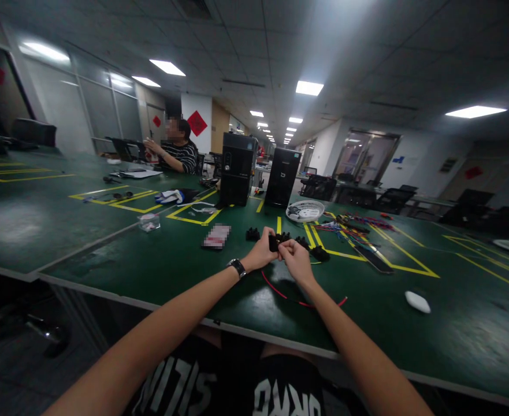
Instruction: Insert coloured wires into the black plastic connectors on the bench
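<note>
My left hand [260,252], with a watch on its wrist, grips a small black block [273,243] between thumb and fingers. Right beside it, my right hand [296,261] is closed in a pinch at the block's edge; what lies between its fingertips is too small to make out. A red wire [280,293] curves over the green table below both hands, its upper end close to them. Similar black parts lie around the hands: one black part [252,234] to the left, another black part [320,253] to the right, and more just behind.
Two black computer towers [238,170] stand behind the hands. A white basket [305,211] and a heap of coloured wires [358,225] lie to the right, with a white mouse-like object [418,302] nearer. A person [178,151] sits across the table [150,271].
</note>
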`<state>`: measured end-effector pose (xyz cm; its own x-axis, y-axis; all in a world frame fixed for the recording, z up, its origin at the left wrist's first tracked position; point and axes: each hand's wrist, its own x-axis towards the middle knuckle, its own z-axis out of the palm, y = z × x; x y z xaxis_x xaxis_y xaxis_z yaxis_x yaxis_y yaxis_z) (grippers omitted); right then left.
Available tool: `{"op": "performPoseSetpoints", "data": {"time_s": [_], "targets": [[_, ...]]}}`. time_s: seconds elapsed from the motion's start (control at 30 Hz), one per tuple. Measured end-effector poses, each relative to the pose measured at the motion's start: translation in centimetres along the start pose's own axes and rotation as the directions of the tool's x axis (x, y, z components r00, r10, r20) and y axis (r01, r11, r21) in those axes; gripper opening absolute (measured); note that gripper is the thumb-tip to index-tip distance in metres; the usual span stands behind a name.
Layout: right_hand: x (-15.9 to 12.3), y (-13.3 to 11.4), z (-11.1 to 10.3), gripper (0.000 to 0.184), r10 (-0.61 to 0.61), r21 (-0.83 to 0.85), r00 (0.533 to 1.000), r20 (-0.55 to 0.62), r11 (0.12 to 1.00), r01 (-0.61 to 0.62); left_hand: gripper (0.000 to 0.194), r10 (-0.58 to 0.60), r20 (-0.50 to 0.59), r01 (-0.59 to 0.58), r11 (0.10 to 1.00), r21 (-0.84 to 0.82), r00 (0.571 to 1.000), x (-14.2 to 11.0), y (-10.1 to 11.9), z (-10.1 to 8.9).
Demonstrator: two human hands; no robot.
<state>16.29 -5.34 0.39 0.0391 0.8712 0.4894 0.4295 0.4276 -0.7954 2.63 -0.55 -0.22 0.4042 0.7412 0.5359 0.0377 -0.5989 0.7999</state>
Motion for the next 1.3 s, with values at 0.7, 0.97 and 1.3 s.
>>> {"op": "performPoseSetpoints", "data": {"time_s": [0.7, 0.97, 1.3], "targets": [[0.7, 0.4, -1.1, 0.021, 0.276, 0.083, 0.939, 0.208, 0.951, -0.298, 0.049, 0.247, 0.233, -0.294, 0.935, 0.196, 0.94, -0.4, -0.2, -1.2], [1.3, 0.4, -0.4, 0.023, 0.184, 0.118, 0.965, 0.187, 0.971, -0.208, 0.017, 0.074, 0.02, -0.074, 0.997, -0.034, 0.997, 0.9, -0.1, -0.9], [1.6, -2.0, -2.1, 0.021, -0.01, -0.015, 0.996, 0.093, 1.0, 0.012, 0.036, -0.019, -0.343, -0.042, 0.984, -0.171, 0.939, 3.2, -0.3, 0.4]]}}
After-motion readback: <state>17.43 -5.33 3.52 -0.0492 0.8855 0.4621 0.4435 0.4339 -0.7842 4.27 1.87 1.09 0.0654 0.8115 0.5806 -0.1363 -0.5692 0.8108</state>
